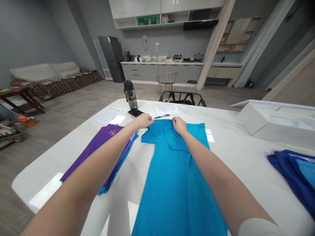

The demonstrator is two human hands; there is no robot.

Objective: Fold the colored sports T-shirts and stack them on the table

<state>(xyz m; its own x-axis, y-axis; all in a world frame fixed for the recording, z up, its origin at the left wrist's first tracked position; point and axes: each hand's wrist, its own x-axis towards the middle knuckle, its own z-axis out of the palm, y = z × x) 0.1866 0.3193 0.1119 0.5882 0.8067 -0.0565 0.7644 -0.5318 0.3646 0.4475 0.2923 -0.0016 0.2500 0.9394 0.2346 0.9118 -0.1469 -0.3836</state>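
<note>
A bright blue T-shirt (172, 183) lies spread on the white table, its top edge away from me. One sleeve (176, 139) is folded inward over the body on the right; the other sleeve sticks out at the left. At the shirt's upper left corner, my left hand (145, 121) pinches the fabric edge. My right hand (179, 125) is closed on the top edge near the folded sleeve, thumb and finger together. Left of the shirt, partly behind my left forearm, is a stack of folded clothes with a purple shirt (98, 147) on top.
Beyond my hands are a phone (135, 112), a pen (162, 116), a printed sheet (167, 109) and a black-lidded bottle (130, 95). To the right are an open white box (278, 123) and dark blue folded clothes (287, 173). A black chair (183, 97) stands at the far table edge.
</note>
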